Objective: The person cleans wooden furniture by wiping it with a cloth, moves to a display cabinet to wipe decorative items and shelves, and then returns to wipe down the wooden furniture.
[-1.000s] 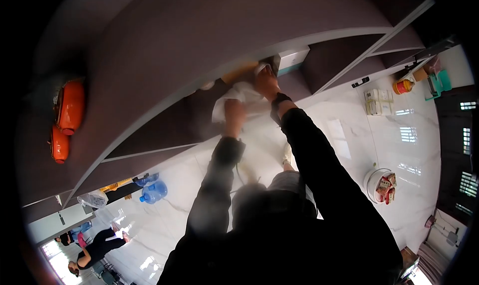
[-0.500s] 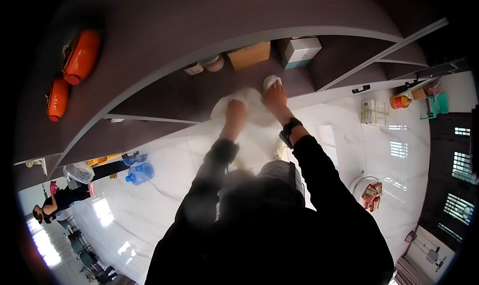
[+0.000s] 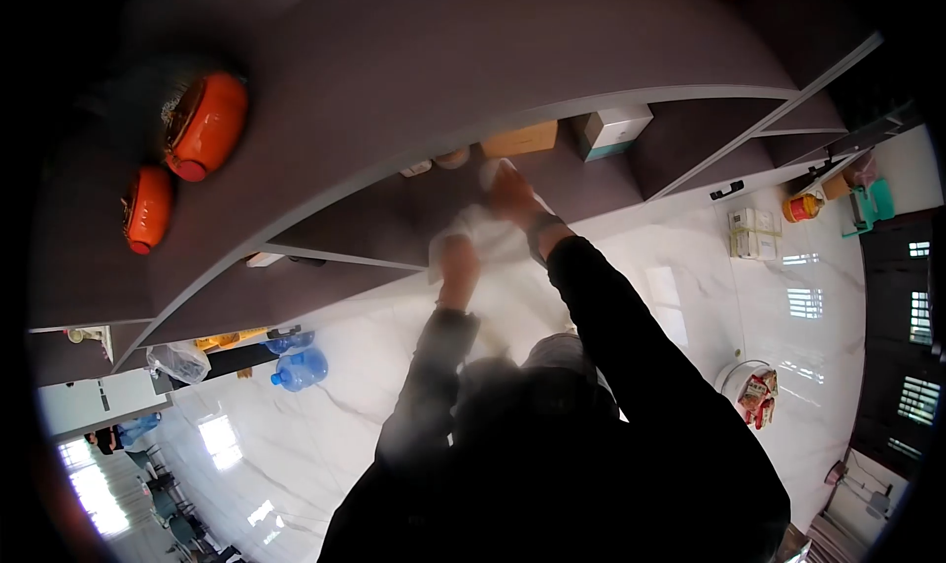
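Observation:
A white cloth [image 3: 485, 234] stretches between my two hands at the front of the lower shelf [image 3: 586, 187]. My left hand [image 3: 458, 264], somewhat blurred, is closed on the cloth's near left part, by the shelf's front edge. Farther in, my right hand [image 3: 511, 198] grips the other end, with a bunched bit of cloth showing past its fingertips. Behind the right hand stand a tan box [image 3: 519, 139] and a white and teal box [image 3: 616, 130]. A small round container [image 3: 452, 157] sits left of the tan box, partly hidden by the upper board.
Two orange pots [image 3: 207, 130] stand on the upper board [image 3: 473, 51] at left. Blue water bottles [image 3: 301, 368] are on the marble floor [image 3: 345, 435]. To the right are bundled white packages [image 3: 755, 234] and a white bucket [image 3: 729, 378] with red packets. A person [image 3: 106, 439] is far left.
My right hand has moved left across the shelf with its end of the cloth, closer to my left hand. My view has shifted, and the scene sits lower and farther right.

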The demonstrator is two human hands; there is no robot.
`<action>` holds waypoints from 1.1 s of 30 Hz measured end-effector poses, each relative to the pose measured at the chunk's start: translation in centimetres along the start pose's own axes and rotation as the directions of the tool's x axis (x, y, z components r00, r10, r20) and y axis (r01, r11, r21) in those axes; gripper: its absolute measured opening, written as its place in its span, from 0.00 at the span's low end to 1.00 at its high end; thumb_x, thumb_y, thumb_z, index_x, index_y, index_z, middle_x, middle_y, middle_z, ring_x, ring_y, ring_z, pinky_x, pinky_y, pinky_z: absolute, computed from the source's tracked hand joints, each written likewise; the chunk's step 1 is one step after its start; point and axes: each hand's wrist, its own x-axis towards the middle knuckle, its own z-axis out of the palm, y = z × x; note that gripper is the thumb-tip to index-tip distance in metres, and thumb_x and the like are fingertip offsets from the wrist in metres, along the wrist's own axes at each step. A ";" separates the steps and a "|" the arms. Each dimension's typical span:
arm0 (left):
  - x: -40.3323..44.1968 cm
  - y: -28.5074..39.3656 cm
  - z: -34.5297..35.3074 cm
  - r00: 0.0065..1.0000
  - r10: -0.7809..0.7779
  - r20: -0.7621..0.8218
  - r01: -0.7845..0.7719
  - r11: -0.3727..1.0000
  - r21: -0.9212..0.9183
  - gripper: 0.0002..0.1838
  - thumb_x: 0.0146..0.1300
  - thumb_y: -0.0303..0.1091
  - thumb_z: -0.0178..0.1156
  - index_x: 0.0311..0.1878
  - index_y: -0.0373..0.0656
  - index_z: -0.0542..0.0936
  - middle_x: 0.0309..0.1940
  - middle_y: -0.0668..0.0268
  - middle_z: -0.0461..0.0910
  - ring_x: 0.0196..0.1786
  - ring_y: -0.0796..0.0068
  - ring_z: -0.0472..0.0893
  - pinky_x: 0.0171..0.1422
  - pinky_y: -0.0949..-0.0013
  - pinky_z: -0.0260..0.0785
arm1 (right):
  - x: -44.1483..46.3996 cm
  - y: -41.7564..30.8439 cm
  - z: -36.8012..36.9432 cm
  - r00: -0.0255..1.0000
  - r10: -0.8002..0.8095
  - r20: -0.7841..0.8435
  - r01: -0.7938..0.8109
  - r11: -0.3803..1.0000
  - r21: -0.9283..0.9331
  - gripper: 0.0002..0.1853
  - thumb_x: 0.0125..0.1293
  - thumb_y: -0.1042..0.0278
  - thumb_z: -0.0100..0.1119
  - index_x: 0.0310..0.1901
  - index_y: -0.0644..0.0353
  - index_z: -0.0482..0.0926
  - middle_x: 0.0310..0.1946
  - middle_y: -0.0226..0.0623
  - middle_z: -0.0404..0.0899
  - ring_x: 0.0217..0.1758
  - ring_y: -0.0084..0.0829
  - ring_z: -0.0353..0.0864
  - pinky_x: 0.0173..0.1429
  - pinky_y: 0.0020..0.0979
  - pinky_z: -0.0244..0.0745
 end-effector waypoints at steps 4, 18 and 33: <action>2.0 0.2 -2.2 0.997 -0.047 0.057 0.049 0.998 -0.028 0.09 0.61 0.25 0.57 0.44 0.33 0.78 0.46 0.46 0.80 0.52 0.46 0.80 0.56 0.53 0.73 | 0.9 -0.8 -1.4 0.992 -0.006 0.130 0.022 0.993 -0.117 0.18 0.62 0.58 0.52 0.44 0.57 0.88 0.48 0.37 0.84 0.60 0.36 0.70 0.62 0.35 0.61; 2.0 8.7 0.4 0.924 0.111 0.366 -0.121 0.993 0.005 0.13 0.53 0.20 0.58 0.44 0.31 0.78 0.48 0.44 0.79 0.56 0.45 0.76 0.58 0.53 0.72 | -10.6 7.1 -2.1 0.845 0.407 0.347 -0.534 0.672 0.513 0.27 0.70 0.61 0.49 0.67 0.69 0.64 0.61 0.60 0.72 0.69 0.54 0.68 0.70 0.46 0.66; 4.7 18.4 6.0 0.959 0.279 -0.049 -0.283 0.930 -0.233 0.05 0.56 0.26 0.57 0.35 0.38 0.81 0.37 0.51 0.80 0.41 0.50 0.81 0.47 0.56 0.73 | -16.9 16.0 -2.0 0.911 0.327 0.250 -0.323 0.944 -0.058 0.24 0.72 0.61 0.48 0.57 0.78 0.75 0.67 0.60 0.67 0.78 0.53 0.55 0.80 0.46 0.51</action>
